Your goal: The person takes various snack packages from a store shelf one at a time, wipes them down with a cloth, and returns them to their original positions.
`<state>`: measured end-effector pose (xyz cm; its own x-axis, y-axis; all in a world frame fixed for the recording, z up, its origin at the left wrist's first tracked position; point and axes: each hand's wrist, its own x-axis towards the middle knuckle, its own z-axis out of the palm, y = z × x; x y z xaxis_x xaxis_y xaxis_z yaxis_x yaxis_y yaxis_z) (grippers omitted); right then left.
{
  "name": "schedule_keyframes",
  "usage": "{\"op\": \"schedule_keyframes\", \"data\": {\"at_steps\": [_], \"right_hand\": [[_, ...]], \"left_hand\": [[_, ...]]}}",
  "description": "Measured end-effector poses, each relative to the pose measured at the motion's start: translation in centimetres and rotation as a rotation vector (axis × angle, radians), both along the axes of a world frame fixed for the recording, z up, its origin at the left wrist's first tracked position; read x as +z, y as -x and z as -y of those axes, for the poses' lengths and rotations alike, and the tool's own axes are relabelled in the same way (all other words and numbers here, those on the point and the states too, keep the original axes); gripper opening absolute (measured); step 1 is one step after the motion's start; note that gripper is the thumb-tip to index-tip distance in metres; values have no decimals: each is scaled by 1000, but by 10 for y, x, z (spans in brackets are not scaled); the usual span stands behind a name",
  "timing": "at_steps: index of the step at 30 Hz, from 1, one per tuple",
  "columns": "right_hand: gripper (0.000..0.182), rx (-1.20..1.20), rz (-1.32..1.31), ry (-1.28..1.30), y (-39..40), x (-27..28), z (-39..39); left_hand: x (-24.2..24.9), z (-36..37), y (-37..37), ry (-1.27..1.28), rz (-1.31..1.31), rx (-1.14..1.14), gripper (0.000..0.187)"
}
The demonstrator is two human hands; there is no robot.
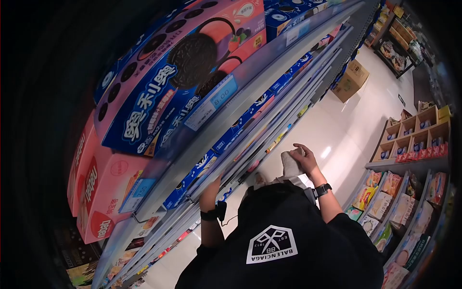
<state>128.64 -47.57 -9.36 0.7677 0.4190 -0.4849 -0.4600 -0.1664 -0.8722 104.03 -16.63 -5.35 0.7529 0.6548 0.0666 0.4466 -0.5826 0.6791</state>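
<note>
My right hand (304, 160) is out in front of my body over the pale floor, its fingers closed on a crumpled white cloth (291, 164). My left hand (211, 191) reaches in at the edge of the shelves on the left. Its fingers are hidden behind a shelf edge, so what they touch cannot be made out. Close by, a shelf (250, 72) carries a pink and blue Oreo cookie box (187, 62) and pink Nabati wafer boxes (103, 188). Blue price tags (211, 102) run along its front rail.
Lower shelves (260, 130) with more packets are stacked below. A cardboard box (352, 81) stands on the floor (358, 120) ahead. To the right are a wooden compartment rack (409, 136) and slanted shelves of bagged snacks (385, 202). A dark display stand (395, 50) is farther off.
</note>
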Motion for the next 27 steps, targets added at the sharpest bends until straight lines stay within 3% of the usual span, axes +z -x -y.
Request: {"op": "schedule_keyframes", "data": {"at_steps": [1, 4, 11, 15, 19, 23, 27], "right_hand": [[59, -4, 4, 0, 0, 6, 1], [89, 9, -53, -156, -2, 26, 3], [89, -44, -52, -249, -24, 17, 7], [77, -44, -79, -253, -51, 3, 11], [54, 10, -143, -278, -88, 3, 22], [46, 40, -185, -286, -126, 7, 32], [40, 82, -239, -324, -163, -1, 45]], "left_hand": [[3, 2, -1, 0, 4, -4, 50], [11, 4, -8, 142, -30, 17, 49], [17, 17, -53, 254, -90, -52, 56], [32, 32, -95, 89, -95, -153, 56], [27, 52, -128, -54, -77, -70, 44], [-12, 62, -142, -222, -255, 44, 43], [-11, 70, -149, -345, -127, 130, 47]]}}
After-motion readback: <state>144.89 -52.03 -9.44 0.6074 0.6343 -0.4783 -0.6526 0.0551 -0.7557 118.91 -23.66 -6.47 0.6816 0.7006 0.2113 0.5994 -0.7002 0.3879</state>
